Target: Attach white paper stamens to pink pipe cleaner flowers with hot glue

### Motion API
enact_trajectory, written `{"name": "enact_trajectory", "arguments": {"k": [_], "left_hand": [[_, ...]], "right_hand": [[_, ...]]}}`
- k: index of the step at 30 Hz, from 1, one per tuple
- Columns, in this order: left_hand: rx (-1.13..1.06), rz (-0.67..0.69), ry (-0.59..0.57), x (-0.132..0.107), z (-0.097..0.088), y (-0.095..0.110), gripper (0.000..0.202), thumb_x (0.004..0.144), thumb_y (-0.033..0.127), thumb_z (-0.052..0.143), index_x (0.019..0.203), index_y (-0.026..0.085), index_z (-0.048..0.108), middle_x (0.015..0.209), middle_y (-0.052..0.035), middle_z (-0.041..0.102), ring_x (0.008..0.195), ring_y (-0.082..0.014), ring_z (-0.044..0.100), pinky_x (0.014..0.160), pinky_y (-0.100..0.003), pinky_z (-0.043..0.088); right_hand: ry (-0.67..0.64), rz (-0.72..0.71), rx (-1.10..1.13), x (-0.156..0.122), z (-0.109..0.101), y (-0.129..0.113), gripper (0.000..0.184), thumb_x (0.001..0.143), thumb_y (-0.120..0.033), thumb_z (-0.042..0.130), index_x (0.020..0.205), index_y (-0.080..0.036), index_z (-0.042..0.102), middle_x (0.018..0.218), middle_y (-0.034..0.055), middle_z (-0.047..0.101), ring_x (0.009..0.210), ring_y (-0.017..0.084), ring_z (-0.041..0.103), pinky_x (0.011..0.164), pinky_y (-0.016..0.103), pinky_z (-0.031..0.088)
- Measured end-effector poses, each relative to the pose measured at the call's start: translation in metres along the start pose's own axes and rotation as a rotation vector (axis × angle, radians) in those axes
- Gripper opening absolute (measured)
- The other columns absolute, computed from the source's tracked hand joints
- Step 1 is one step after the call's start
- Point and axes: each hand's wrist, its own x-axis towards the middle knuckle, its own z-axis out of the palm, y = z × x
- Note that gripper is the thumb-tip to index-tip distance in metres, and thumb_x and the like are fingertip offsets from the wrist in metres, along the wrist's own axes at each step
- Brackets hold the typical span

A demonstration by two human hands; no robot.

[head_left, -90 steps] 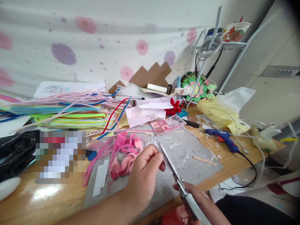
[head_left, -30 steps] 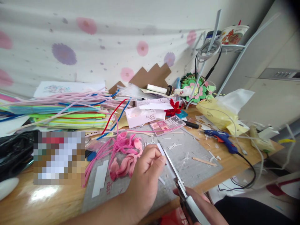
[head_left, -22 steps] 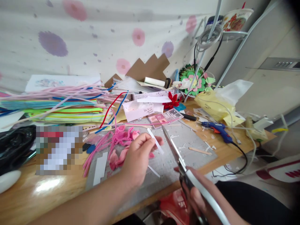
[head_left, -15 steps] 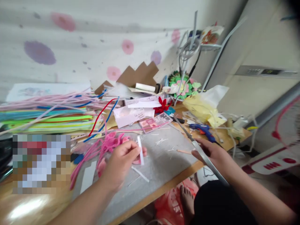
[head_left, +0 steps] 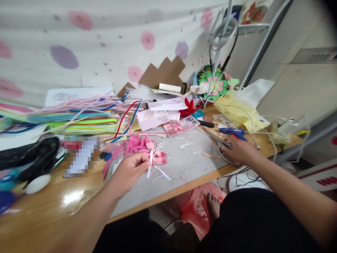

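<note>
the wooden bench (head_left: 47, 211) carries a grey mat (head_left: 184, 158) at the near edge, with a stack of pipe cleaners (head_left: 79, 109) pushed back toward the wall, leaving the mat free. the right hand (head_left: 238, 150) lies palm down over the scissors (head_left: 213, 138), which rest flat at the mat's far right corner with blades pointing away; whether its fingers grip the handles i cannot tell. the left hand (head_left: 129, 172) hovers over the mat beside pink petals (head_left: 142, 144), fingers pinched together on a white strip (head_left: 149, 170), held by its top so it hangs clear.
</note>
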Motion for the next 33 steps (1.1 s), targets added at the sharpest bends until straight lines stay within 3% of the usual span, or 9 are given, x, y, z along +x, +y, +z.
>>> {"name": "enact_trajectory", "arguments": {"k": [5, 7, 9, 11, 15, 22, 25, 29, 33], "left_hand": [[-0.024, -0.052, 0.059, -0.019, -0.007, -0.013, 0.018, 0.08, 0.029, 0.059, 0.065, 0.019, 0.061, 0.073, -0.0027, 0.067, 0.073, -0.0194, 0.06, 0.069, -0.029, 0.042], [-0.082, -0.087, 0.05, -0.027, -0.006, -0.019, 0.016, 0.079, 0.03, 0.06, 0.068, 0.019, 0.061, 0.075, -0.0029, 0.067, 0.076, -0.0211, 0.063, 0.071, -0.03, 0.044], [-0.14, -0.096, 0.05, -0.035, -0.003, -0.022, 0.017, 0.079, 0.031, 0.061, 0.067, 0.019, 0.059, 0.074, -0.003, 0.067, 0.079, -0.0226, 0.065, 0.073, -0.031, 0.045], [-0.154, -0.103, 0.06, -0.043, -0.001, -0.025, 0.018, 0.08, 0.032, 0.06, 0.068, 0.019, 0.059, 0.077, -0.0038, 0.068, 0.079, -0.0222, 0.064, 0.074, -0.032, 0.045], [-0.164, -0.112, 0.113, -0.057, -0.003, -0.031, 0.018, 0.082, 0.031, 0.059, 0.069, 0.019, 0.062, 0.077, -0.0038, 0.07, 0.08, -0.0217, 0.063, 0.075, -0.03, 0.043], [-0.282, -0.087, 0.159, -0.067, -0.008, -0.05, 0.014, 0.081, 0.028, 0.061, 0.071, 0.019, 0.064, 0.084, -0.0042, 0.072, 0.083, -0.0212, 0.062, 0.08, -0.03, 0.043], [-0.398, -0.058, 0.219, -0.073, -0.01, -0.056, 0.016, 0.081, 0.028, 0.061, 0.069, 0.019, 0.062, 0.082, -0.0039, 0.071, 0.082, -0.0207, 0.061, 0.078, -0.03, 0.043], [-0.502, -0.093, 0.307, -0.088, -0.028, -0.063, 0.016, 0.079, 0.028, 0.064, 0.067, 0.017, 0.062, 0.075, -0.0041, 0.07, 0.076, -0.0203, 0.062, 0.075, -0.031, 0.045], [-0.571, -0.123, 0.422, -0.105, -0.058, -0.068, 0.014, 0.076, 0.027, 0.067, 0.067, 0.017, 0.063, 0.072, -0.0029, 0.07, 0.072, -0.0185, 0.062, 0.072, -0.03, 0.046]], "right_hand": [[0.163, -0.236, 0.012, -0.024, -0.018, -0.041, 0.038, 0.091, -0.03, 0.047, 0.12, -0.011, 0.06, 0.116, 0.0237, 0.059, 0.105, 0.035, 0.057, 0.085, 0.043, 0.042], [0.175, -0.48, 0.086, -0.043, -0.021, -0.077, 0.029, 0.091, -0.031, 0.049, 0.113, -0.022, 0.065, 0.114, 0.0118, 0.062, 0.105, 0.025, 0.057, 0.089, 0.034, 0.044], [0.076, -0.847, 0.198, -0.059, -0.019, -0.114, 0.033, 0.089, -0.029, 0.053, 0.12, -0.021, 0.06, 0.111, 0.0113, 0.062, 0.098, 0.023, 0.057, 0.085, 0.035, 0.048], [0.043, -0.974, 0.203, -0.071, -0.013, -0.144, 0.046, 0.085, -0.039, 0.06, 0.127, -0.02, 0.055, 0.115, 0.0128, 0.06, 0.1, 0.027, 0.055, 0.087, 0.042, 0.047], [0.046, -0.988, 0.149, -0.08, -0.001, -0.165, 0.054, 0.077, -0.045, 0.068, 0.123, -0.019, 0.057, 0.119, 0.0121, 0.058, 0.106, 0.031, 0.049, 0.092, 0.049, 0.043], [0.227, -0.834, 0.296, -0.11, 0.031, -0.155, 0.021, 0.089, -0.021, 0.055, 0.108, -0.018, 0.064, 0.099, 0.0094, 0.064, 0.092, 0.025, 0.053, 0.083, 0.041, 0.048], [0.309, -0.801, 0.361, -0.123, 0.039, -0.151, 0.022, 0.091, -0.011, 0.046, 0.096, -0.019, 0.067, 0.089, 0.0084, 0.066, 0.08, 0.022, 0.054, 0.075, 0.039, 0.049], [0.239, -0.801, 0.577, -0.122, 0.014, -0.159, 0.017, 0.09, -0.014, 0.051, 0.092, -0.019, 0.067, 0.087, 0.0077, 0.066, 0.081, 0.019, 0.058, 0.071, 0.033, 0.049], [-0.032, -0.708, 0.816, -0.1, -0.03, -0.218, 0.015, 0.088, -0.021, 0.056, 0.077, -0.018, 0.064, 0.076, 0.002, 0.066, 0.073, 0.014, 0.061, 0.07, 0.025, 0.047]]}}
